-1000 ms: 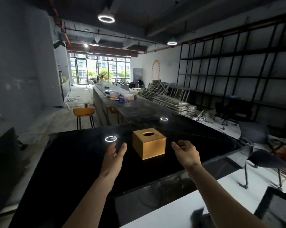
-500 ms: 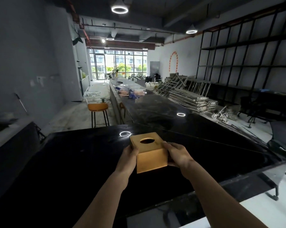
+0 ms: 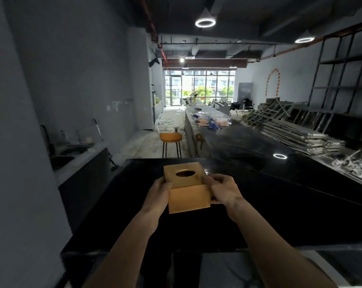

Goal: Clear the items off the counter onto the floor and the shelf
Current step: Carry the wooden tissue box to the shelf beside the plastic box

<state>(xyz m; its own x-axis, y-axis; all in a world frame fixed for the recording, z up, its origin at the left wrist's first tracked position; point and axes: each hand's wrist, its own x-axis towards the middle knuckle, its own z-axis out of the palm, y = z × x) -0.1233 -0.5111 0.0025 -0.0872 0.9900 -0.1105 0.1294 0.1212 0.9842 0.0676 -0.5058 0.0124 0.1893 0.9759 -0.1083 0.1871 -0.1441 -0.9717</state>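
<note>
A wooden box (image 3: 188, 196) with an oval hole in its top is held between both my hands above the glossy black counter (image 3: 280, 196). My left hand (image 3: 158, 193) presses its left side and my right hand (image 3: 222, 190) grips its right side with the thumb on the top edge. The box looks lifted and tilted slightly toward me; its underside is hidden.
Plastic bags and small items (image 3: 211, 122) lie far down the long counter. An orange stool (image 3: 171, 138) stands on the floor beyond the counter's left end. A low side counter with a sink (image 3: 72, 156) runs along the left wall. Stacked metal frames (image 3: 296, 132) and black shelving (image 3: 346, 80) fill the right.
My hands closed on the box from both sides and lifted it toward me. The view turned left, so the left wall and side counter now show.
</note>
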